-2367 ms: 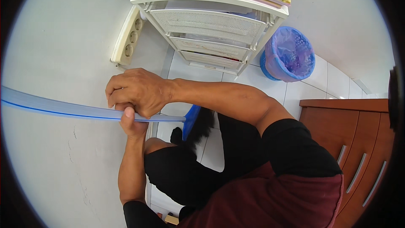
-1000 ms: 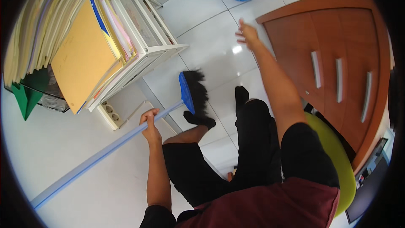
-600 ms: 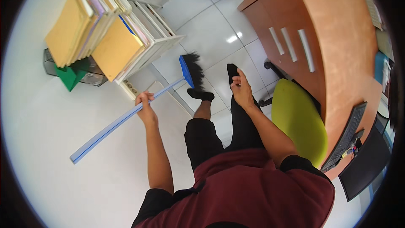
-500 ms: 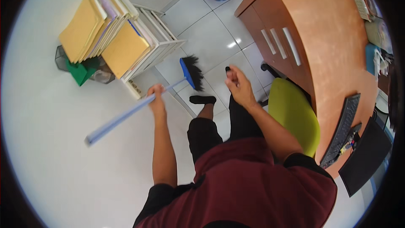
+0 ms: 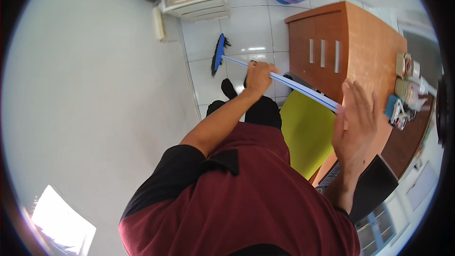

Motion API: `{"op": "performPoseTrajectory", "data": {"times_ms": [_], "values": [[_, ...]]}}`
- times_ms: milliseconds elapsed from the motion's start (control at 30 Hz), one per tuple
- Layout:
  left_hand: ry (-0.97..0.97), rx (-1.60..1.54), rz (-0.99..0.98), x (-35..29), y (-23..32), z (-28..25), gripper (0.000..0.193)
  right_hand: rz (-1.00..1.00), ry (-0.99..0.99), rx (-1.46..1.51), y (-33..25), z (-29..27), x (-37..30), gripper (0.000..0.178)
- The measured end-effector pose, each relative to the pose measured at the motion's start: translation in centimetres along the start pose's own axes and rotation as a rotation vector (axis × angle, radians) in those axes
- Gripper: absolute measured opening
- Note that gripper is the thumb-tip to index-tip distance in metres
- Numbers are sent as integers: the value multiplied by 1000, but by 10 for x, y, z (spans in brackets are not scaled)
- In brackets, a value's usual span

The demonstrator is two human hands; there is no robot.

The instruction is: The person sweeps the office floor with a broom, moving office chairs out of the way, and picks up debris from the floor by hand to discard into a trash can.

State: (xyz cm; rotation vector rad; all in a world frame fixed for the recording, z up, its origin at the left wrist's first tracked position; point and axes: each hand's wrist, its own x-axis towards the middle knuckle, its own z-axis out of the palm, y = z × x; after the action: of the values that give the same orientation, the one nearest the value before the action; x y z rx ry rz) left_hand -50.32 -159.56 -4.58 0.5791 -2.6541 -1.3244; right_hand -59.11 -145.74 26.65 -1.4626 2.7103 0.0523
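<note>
Sweeping is underway: left hand (image 5: 258,77) is gripping the broom (image 5: 265,74) mid-handle, right hand (image 5: 355,123) lying flat and open against its top, bristles resting on far floor tiles (image 5: 246,28).

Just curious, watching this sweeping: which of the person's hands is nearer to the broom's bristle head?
The left hand. It grips the broom handle partway down, closer to the blue bristle head on the floor. The right hand is open at the handle's top end, beside the desk.
</note>
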Motion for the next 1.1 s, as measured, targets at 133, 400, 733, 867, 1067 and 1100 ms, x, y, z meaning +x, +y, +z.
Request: {"op": "performPoseTrajectory", "data": {"times_ms": [133,400,733,867,1067,1100], "values": [[-203,103,135,-31,32,16,19,1,-518,-296,-28,75,-13,46],[-52,-115,-176,-97,-37,-118,35,283,-698,-50,5,168,-83,33],[964,974,228,-205,20,-434,12,136,-766,-86,50,157,-59,34],[814,1342,35,-225,55,-448,10,-68,-771,-132,58,169,-19,37],[562,1740,-308,-226,45,-447,10,-395,-897,-29,44,240,58,34],[468,1802,-404,-223,42,-447,11,-432,-906,-14,31,258,67,33]]}}
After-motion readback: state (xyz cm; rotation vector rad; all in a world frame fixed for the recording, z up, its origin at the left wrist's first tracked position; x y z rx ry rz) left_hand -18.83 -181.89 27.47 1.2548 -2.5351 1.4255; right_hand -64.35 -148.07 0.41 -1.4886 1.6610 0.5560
